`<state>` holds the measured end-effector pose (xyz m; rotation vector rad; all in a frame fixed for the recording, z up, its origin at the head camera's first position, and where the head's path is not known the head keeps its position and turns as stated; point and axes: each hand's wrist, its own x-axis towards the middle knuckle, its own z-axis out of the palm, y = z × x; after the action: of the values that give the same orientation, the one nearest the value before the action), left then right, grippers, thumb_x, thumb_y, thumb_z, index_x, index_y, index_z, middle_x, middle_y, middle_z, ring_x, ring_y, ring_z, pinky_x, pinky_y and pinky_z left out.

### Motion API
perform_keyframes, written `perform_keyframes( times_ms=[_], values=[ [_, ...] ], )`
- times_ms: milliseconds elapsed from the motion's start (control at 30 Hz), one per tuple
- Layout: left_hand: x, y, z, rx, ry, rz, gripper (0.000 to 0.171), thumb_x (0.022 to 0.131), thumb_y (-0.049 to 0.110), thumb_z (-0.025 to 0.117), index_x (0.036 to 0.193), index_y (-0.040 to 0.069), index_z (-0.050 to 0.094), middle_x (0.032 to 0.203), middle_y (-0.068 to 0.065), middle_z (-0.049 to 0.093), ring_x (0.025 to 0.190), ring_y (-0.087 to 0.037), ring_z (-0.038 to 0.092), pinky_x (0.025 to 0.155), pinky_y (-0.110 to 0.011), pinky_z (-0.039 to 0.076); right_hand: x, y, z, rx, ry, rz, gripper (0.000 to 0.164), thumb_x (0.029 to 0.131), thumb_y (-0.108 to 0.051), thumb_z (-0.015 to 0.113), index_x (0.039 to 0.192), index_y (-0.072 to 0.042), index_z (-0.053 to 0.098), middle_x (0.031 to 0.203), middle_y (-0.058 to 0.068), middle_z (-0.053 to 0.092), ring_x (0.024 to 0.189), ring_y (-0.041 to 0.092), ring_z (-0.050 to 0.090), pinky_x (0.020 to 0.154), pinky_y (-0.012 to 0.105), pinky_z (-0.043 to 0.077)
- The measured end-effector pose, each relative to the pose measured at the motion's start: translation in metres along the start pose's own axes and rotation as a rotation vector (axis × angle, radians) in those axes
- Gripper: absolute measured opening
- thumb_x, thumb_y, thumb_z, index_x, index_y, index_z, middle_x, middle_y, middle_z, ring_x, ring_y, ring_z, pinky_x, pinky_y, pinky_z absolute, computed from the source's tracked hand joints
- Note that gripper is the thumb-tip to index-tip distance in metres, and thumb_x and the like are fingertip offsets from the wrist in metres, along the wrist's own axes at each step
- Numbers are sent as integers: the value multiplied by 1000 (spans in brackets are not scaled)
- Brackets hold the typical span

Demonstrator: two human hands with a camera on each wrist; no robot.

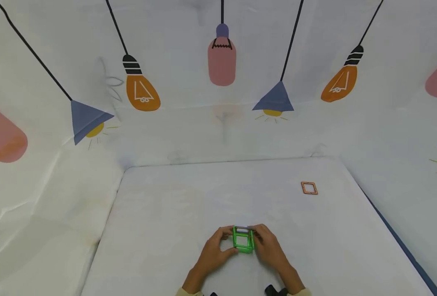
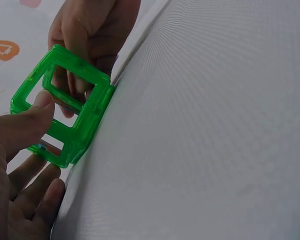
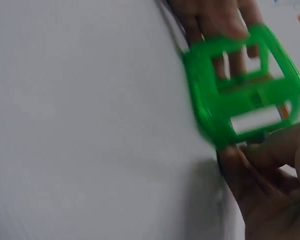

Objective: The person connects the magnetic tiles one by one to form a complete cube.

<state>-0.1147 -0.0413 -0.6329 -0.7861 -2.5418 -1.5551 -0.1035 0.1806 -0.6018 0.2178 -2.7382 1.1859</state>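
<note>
Both hands on a green cube of square frames (image 1: 243, 240), sitting on the white table (image 1: 174, 205) near the front edge. Left hand (image 1: 213, 250) pinching its left side with thumb and curled fingers, right hand (image 1: 269, 246) gripping the right side. Lone orange square frame (image 1: 309, 188) lying well apart, back right.

The cube of frames (image 1: 243, 239) sits on the table (image 1: 174, 205) between both hands (near edge), a lone square frame (image 1: 309, 188) behind, rightward

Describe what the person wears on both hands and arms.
Both the left hand and the right hand are bare: no gloves or rings show. Pale yellowish sleeve cuffs show at the wrists, with something dark strapped by the right one.
</note>
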Motion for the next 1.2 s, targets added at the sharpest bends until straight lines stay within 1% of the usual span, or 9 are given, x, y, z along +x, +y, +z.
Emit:
perform_keyframes(
  times_ms=[133,267,467,600,700,833,967,1100,1200],
  values=[
    [-5,1,-7,-13,13,-69,73,82,41,80,141,21,42,138,-1,60,114,-16,64,95,-30,55,12,16,-17,57,-53,3,27,93,6,63,115,-9,68,105,-1,68,89,8,66,77,22,57],
    [-9,2,-10,31,33,-25,86,81,38,81,151,17,36,137,-6,58,111,-19,64,93,-30,56,35,42,-49,-12,11,83,21,97,-1,59,115,-4,68,108,7,69,95,19,67,80,31,57],
    [-9,1,-10,39,48,-3,79,77,35,85,144,20,46,134,0,56,109,-14,61,93,-27,55,81,84,-106,-176,102,285,34,100,-13,52,124,11,58,111,28,59,102,40,60,85,52,51],
    [-9,2,-8,3,47,21,77,76,30,87,141,15,48,135,-1,56,112,-16,60,94,-28,55,102,104,-131,-276,65,416,53,99,-24,54,129,20,48,117,37,48,108,49,50,84,57,46],
    [-6,3,-6,-10,34,43,76,76,28,87,140,13,48,135,-2,56,114,-16,60,94,-28,55,110,116,-145,-299,8,476,64,100,-35,53,123,24,46,118,42,42,110,56,43,81,59,45],
    [-3,5,-2,-15,8,54,75,77,30,87,140,15,48,135,-2,56,115,-15,60,95,-28,55,115,127,-155,-314,-19,532,75,98,-48,52,116,25,47,117,45,37,111,59,38,78,58,44],
    [-4,5,-1,-15,1,45,75,77,32,86,140,17,48,135,-1,57,114,-13,60,94,-27,55,118,134,-152,-351,1,551,71,97,-43,57,114,25,48,115,43,38,108,55,37,77,56,44],
    [-4,3,-3,3,3,44,74,78,35,85,139,17,48,134,-1,57,113,-12,60,93,-27,56,118,134,-148,-381,19,512,61,95,-37,60,111,21,53,108,37,43,102,51,40,72,53,42],
    [-2,2,-5,18,3,42,73,79,36,85,139,17,48,134,0,57,112,-11,60,93,-26,55,117,128,-146,-352,25,469,62,93,-38,61,115,20,55,107,35,44,100,50,42,69,51,42]
  ],
)
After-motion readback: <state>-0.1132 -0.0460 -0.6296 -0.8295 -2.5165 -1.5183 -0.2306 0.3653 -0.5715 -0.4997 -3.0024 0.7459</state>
